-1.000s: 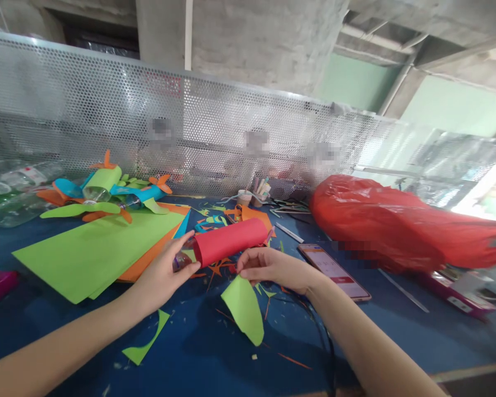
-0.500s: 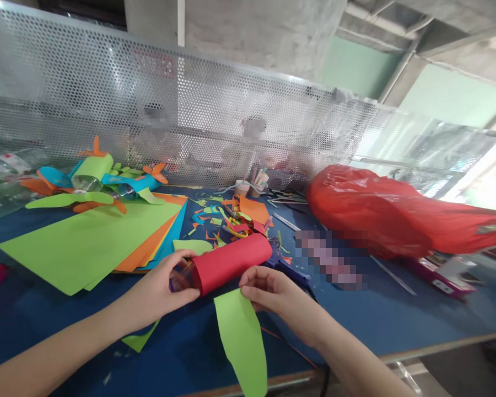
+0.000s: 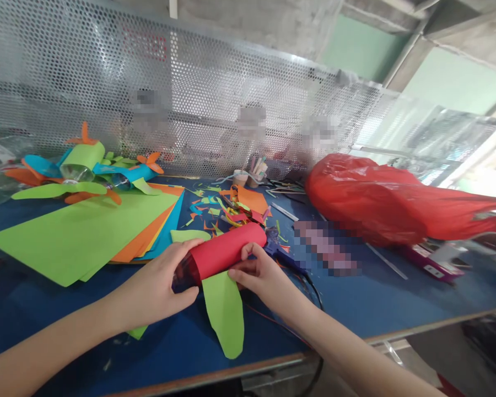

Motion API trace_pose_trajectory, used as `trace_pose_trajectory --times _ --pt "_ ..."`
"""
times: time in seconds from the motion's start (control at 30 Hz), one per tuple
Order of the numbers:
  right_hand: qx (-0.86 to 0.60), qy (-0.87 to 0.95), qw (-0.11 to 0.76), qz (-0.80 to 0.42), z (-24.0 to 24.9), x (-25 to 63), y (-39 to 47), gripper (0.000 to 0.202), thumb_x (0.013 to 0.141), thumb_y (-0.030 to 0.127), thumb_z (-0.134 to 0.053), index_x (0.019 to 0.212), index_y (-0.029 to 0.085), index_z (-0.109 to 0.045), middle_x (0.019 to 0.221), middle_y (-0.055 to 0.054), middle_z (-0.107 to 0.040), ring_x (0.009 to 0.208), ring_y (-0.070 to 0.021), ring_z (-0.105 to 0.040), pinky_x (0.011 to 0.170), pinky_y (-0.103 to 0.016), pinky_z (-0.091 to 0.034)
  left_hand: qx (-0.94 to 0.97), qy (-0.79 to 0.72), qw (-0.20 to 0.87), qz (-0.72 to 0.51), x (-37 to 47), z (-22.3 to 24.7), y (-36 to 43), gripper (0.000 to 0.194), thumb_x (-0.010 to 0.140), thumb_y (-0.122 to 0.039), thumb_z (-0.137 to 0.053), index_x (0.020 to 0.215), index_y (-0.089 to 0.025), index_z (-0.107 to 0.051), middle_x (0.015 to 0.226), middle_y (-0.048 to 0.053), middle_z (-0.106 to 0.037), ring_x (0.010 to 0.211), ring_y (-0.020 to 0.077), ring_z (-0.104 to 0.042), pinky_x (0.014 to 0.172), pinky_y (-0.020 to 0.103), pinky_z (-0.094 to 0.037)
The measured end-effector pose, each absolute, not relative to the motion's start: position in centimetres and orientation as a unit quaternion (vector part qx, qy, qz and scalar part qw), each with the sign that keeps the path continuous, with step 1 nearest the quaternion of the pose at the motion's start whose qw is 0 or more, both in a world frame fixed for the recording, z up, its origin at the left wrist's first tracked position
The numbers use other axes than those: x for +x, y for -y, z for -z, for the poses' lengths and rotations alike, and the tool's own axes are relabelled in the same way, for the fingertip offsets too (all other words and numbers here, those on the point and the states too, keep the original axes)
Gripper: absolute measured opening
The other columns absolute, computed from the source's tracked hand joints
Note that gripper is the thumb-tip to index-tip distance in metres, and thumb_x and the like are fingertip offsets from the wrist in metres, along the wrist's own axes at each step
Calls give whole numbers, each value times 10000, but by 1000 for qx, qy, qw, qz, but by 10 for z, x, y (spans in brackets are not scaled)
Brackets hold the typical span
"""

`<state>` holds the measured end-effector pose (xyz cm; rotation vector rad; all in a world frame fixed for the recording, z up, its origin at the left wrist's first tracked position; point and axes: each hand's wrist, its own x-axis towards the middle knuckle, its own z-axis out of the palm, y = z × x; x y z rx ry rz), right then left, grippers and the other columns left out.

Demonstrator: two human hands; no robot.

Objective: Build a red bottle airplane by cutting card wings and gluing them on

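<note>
My left hand (image 3: 165,286) is wrapped round the clear end of a plastic bottle (image 3: 186,273), whose body is covered in red paper (image 3: 227,251). The bottle lies tilted, its far end up and to the right. With fingers pinched, my right hand (image 3: 258,270) grips the top corner of a green paper wing (image 3: 225,314). The wing's top edge meets the lower side of the red paper; I cannot tell whether it is stuck there. Just beyond the bottle's far end lies a dark blue glue gun (image 3: 287,256) with a black cable.
Stacked coloured paper (image 3: 78,237) lies at left, with finished-looking paper-and-bottle planes (image 3: 82,165) behind it. Paper scraps (image 3: 209,209) litter the middle. A red plastic bag (image 3: 367,198) and a magenta box (image 3: 434,264) are at right. A perforated metal screen (image 3: 215,88) stands behind.
My right hand has brought the green wing up and left against the red paper's lower side. My left hand still holds the bottle, and the view has shifted slightly.
</note>
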<state>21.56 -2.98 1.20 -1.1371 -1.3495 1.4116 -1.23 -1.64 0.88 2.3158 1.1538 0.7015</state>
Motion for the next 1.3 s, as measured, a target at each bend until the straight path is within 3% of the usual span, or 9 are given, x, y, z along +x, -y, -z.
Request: trace_pose_trajectory --times 0.13,0.5,0.77,0.93,1.03,1.2,1.3 --pt "-456 552 425 -554 -17 216 27 465 654 381 -749 802 241 -331 614 88 -585 558 -100 -544 543 -219 -386 853 -411 208 -247 -13 -5 14 702 793 -196 -518 1417 -319 -221 1423 69 -392 1272 261 -423 1046 427 -368" --pt "-463 562 400 -556 -24 217 24 454 663 368 -728 790 248 -309 520 117 -537 485 -98 -498 485 -206 -289 847 -420 205 -253 -13 -4 11 690 794 -194 -517 1418 -304 -244 1441 66 -385 1294 272 -403 1065 433 -348" --pt "-450 575 425 -535 -16 218 24 419 691 312 -724 767 238 -318 544 112 -528 501 -80 -474 513 -199 -348 850 -416 198 -256 -11 -6 11 697 776 -248 -580 1405 -289 -282 1417 76 -407 1278 274 -422 1063 419 -357" --pt "-444 641 291 -555 -22 232 29 243 747 270 -682 856 212 -472 624 64 -550 560 -99 -497 545 -220 -397 835 -423 222 -272 -14 -4 8 648 824 -320 -556 1408 -293 -275 1416 86 -412 1286 275 -419 1062 437 -354" --pt "-479 726 212 -446 -27 237 38 62 803 193 -606 863 192 -620 690 10 -616 622 -129 -551 577 -238 -415 819 -434 240 -288 -14 0 6 639 837 -389 -550 1408 -305 -276 1434 75 -400 1289 277 -420 1049 427 -375" --pt "-522 804 231 -167 -36 249 52 141 854 240 -583 856 200 -719 1003 -66 -664 900 -198 -617 835 -310 -468 808 -441 261 -290 -11 6 8 645 856 -417 -529 1424 -310 -242 1469 66 -354 1309 266 -400 1044 407 -388" --pt "-617 754 216 70 -33 275 47 259 837 281 -606 1041 133 -666 1062 -141 -640 1025 -304 -562 925 -451 -426 811 -433 264 -293 -12 6 9 625 868 -415 -517 1419 -324 -236 1468 59 -348 1310 266 -395 1053 415 -376"
